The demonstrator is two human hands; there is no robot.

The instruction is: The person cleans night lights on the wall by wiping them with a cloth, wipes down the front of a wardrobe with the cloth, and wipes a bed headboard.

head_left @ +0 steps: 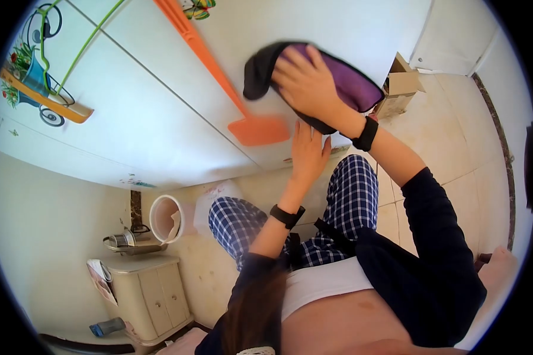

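A purple and black cloth item (355, 83) lies at the near edge of a white surface (177, 53). On top of it rests my right hand (307, 80), fingers spread and pressing down flat. My left hand (308, 151) is at its lower edge, fingers stretched out and apart, the tips partly under the dark cloth. Just left of the cloth, an orange fly swatter (259, 130) lies on the surface. What the underside of the cloth looks like is hidden.
At the far left are a blue flower holder (35, 77) and a green wire hanger (89, 41). A cardboard box (400, 92) stands on the floor at right. Below the surface are a pink bin (164, 219) and a small cabinet (151, 293).
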